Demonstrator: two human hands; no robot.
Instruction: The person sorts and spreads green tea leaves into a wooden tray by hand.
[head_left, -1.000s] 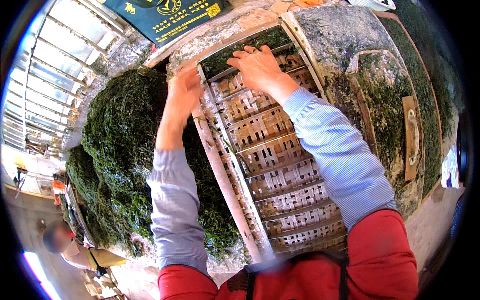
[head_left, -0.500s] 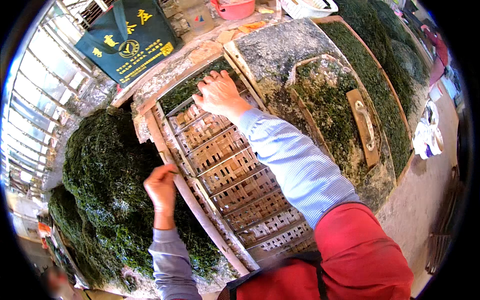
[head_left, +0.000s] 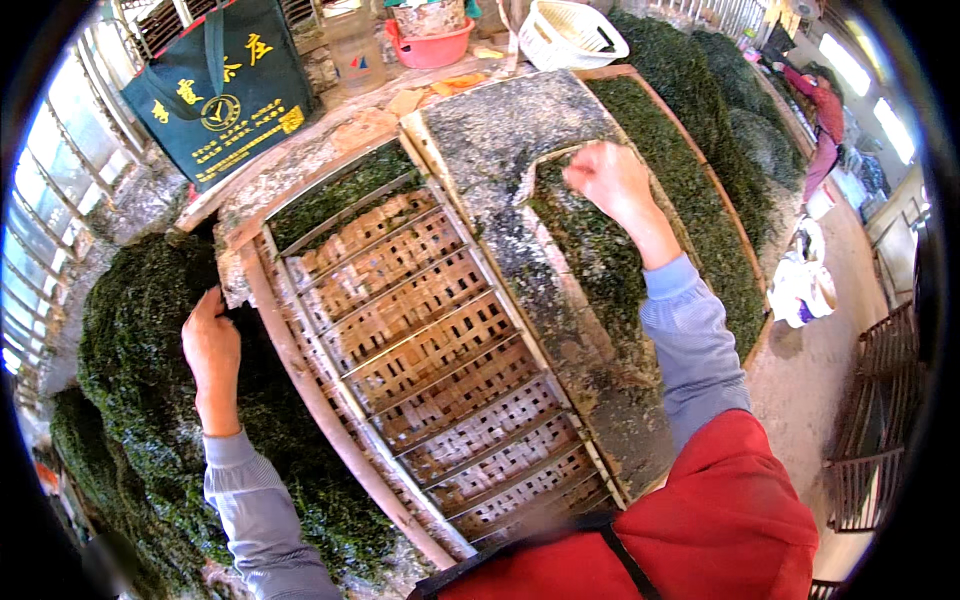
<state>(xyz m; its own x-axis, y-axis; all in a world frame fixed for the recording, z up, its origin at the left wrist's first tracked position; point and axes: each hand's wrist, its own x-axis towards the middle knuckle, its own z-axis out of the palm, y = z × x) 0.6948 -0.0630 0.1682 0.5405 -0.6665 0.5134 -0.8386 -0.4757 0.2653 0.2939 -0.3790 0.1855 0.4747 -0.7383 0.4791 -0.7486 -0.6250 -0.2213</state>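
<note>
My left hand (head_left: 212,350) is over the left heap of dark green shredded plant matter (head_left: 140,310), thumb and fingers pinched together; whether they hold anything is too small to make out. My right hand (head_left: 612,182) hovers blurred over the right side, above a raised tray-like patch of leafy bits (head_left: 575,235); its fingers seem curled. Between my arms lies a woven bamboo mat (head_left: 425,330) under a slatted wooden frame (head_left: 352,395). A strip of green matter (head_left: 345,195) fills its far end. My right forearm hides the wooden block with a metal handle.
A dark green bag (head_left: 225,100) stands far left. Beyond the bench are a red basin (head_left: 430,48) and a white plastic basket (head_left: 570,38). More green matter (head_left: 690,110) lies far right, where another person (head_left: 825,110) bends over. White bags (head_left: 803,280) rest on the right.
My right hand has left the far end of the slatted frame and swung right. My left hand has moved left, away from the frame's edge. The view has shifted.
</note>
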